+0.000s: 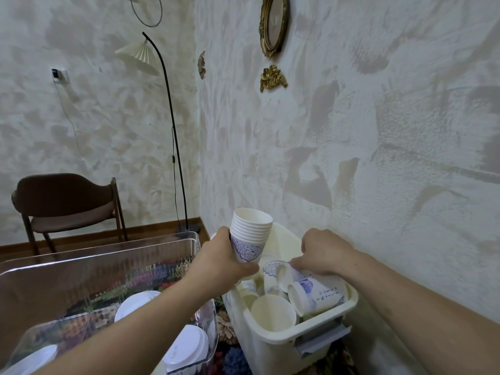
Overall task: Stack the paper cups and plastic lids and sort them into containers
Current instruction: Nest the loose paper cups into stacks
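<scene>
My left hand [226, 259] grips a stack of several white paper cups [250, 231] with a blue pattern, held upright above the left rim of a cream plastic bin [273, 335]. Loose paper cups [272, 312] lie jumbled inside that bin. My right hand [323, 253] reaches into the bin and pinches the rim of one blue-patterned cup [274, 269]. Left of the bin stands a clear plastic container [108, 262] with white plastic lids [186, 345] in it.
The bin sits close against a textured wall on the right. A floral cloth [230, 358] covers the surface under both containers. Behind stand a brown chair [67, 204] and a black floor lamp [173, 136].
</scene>
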